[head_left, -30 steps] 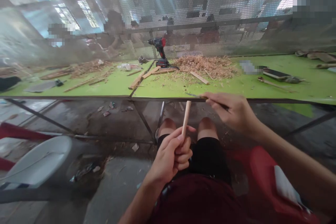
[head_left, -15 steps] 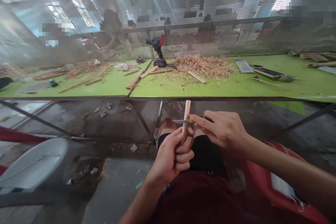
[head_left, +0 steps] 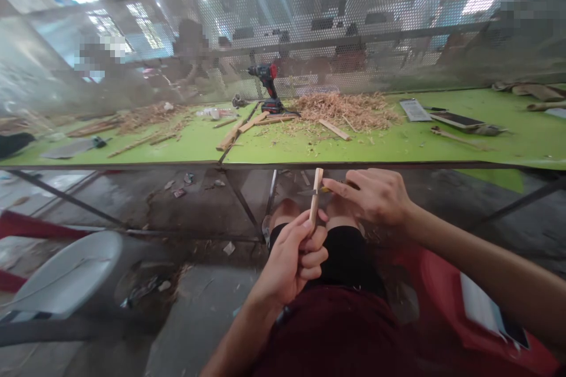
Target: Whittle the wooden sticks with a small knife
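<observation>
My left hand [head_left: 297, 256] is wrapped round the lower end of a narrow wooden stick [head_left: 315, 200], which points up toward the table edge. My right hand [head_left: 378, 195] is closed on a knife [head_left: 325, 189] with a yellow part near the blade, its forefinger stretched along it. The blade lies across the upper part of the stick and sticks out to its left. Most of the knife's handle is hidden by the fingers. Both hands are above my lap, in front of the table.
On the green table [head_left: 283, 153] stand a cordless drill [head_left: 269, 85], a heap of wood shavings [head_left: 347, 112], wood strips [head_left: 335, 129] and a phone-like dark slab [head_left: 457, 119]. A mesh screen rises behind. A pale stool [head_left: 71, 271] is at the left, a red one [head_left: 451, 300] at the right.
My right hand and the knife have moved up along the stick, toward its far end. My left hand still grips the stick. The view has shifted slightly.
</observation>
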`<action>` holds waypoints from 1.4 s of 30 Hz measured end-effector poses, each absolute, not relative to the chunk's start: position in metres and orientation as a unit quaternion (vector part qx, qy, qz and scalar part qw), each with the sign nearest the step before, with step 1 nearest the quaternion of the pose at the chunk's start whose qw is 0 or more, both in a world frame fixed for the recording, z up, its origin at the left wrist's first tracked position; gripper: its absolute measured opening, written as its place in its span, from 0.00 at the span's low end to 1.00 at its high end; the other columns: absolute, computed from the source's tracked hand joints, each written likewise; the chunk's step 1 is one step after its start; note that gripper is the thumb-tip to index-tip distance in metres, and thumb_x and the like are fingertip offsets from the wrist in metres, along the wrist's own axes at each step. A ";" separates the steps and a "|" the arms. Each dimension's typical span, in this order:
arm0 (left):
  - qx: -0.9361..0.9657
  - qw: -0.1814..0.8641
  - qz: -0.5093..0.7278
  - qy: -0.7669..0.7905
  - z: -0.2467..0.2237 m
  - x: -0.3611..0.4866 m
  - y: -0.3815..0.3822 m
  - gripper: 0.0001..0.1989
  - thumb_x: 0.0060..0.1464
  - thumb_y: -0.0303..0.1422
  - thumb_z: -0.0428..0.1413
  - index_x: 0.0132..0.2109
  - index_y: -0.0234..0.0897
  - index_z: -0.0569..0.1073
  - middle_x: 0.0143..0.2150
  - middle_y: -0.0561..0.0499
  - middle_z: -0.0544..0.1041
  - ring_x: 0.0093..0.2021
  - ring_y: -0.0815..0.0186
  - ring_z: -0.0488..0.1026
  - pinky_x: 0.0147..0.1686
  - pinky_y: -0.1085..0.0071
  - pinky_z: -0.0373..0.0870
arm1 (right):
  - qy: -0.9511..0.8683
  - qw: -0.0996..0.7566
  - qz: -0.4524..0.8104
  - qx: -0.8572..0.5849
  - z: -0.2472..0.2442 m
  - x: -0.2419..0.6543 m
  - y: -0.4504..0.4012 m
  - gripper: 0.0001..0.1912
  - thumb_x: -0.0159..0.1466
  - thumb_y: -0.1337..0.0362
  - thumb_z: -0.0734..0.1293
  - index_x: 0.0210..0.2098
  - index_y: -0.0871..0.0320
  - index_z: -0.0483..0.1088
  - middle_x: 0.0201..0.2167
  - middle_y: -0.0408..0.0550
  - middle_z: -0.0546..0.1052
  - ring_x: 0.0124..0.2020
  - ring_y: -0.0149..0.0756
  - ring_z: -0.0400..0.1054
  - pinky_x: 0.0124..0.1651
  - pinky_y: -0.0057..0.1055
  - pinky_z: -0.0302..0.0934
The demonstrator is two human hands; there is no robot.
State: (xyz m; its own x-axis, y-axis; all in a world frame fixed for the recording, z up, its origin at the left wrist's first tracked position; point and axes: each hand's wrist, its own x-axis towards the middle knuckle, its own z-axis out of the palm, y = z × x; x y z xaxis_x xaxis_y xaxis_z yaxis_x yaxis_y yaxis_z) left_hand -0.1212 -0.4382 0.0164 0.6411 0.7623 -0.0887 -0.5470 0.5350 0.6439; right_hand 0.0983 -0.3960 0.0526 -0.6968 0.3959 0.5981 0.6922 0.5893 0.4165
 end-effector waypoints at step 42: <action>0.329 0.840 0.369 0.222 0.012 -0.122 -0.442 0.06 0.67 0.35 0.52 0.46 0.38 0.69 0.24 0.64 0.48 0.20 0.78 0.35 0.14 0.85 0.37 | -0.857 0.225 -0.238 -0.398 0.050 0.105 -0.385 0.20 0.76 0.50 0.57 0.47 0.43 0.81 0.23 0.43 0.77 0.24 0.33 0.65 0.28 0.32 0.52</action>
